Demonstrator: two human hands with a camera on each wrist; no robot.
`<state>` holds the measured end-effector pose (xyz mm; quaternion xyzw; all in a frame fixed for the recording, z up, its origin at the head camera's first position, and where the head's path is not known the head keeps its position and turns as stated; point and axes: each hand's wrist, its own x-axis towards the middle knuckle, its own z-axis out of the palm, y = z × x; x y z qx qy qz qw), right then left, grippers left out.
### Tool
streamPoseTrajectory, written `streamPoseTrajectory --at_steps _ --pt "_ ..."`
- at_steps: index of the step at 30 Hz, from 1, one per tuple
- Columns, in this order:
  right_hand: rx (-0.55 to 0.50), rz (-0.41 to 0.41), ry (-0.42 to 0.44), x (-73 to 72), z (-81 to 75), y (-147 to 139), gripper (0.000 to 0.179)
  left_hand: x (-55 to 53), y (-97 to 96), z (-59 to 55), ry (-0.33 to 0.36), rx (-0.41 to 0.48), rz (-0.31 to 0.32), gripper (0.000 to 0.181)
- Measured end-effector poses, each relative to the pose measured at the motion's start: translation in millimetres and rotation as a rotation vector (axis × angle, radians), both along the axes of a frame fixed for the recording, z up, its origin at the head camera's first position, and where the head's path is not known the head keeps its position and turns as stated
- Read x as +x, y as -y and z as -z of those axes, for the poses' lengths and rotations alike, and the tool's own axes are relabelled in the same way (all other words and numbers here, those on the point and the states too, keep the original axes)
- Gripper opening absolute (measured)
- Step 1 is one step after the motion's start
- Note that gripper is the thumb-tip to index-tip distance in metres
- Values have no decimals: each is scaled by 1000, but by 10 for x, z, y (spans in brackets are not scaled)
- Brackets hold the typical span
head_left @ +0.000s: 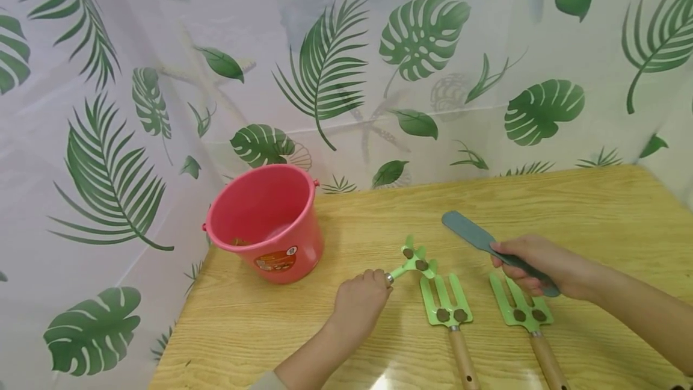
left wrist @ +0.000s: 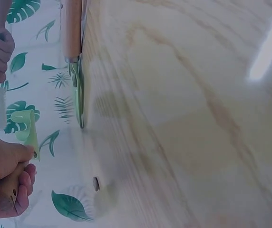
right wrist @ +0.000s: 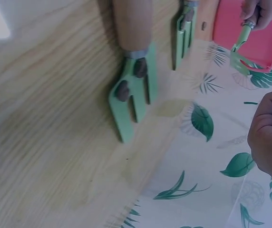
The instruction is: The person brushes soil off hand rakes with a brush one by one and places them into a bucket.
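My left hand [head_left: 363, 300] grips the wooden handle of a small green garden fork [head_left: 414, 262], its tines raised above the table and brown lumps stuck on it. In my right hand [head_left: 533, 263] is a dark grey-green brush [head_left: 470, 231], held by its handle. The left wrist view shows the brush's pale bristles [left wrist: 0, 108] facing sideways. Two more green forks with wooden handles lie on the table, a middle one [head_left: 446, 303] and a right one [head_left: 521, 309] beneath my right hand. Both carry brown lumps near the base of their tines.
A pink bucket [head_left: 311, 239] with an orange label stands at the left back of the wooden table [head_left: 373, 215]. Some brownish bits [head_left: 238, 241] lie inside it. A small brown lump [left wrist: 96, 184] rests on the tabletop. Leaf-patterned sheeting [head_left: 346, 47] hangs behind.
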<state>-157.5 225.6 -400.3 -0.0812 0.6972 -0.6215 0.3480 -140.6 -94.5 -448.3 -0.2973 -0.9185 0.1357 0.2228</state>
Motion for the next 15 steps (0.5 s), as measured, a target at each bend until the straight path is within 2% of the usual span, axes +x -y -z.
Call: streamPoseTrajectory --at_steps 8,15 --pt "-7 7 -31 -11 -109 154 34 -32 -93 -28 -36 48 35 29" --pt "16 14 -36 3 -116 310 34 -49 -151 -37 -40 37 35 30"
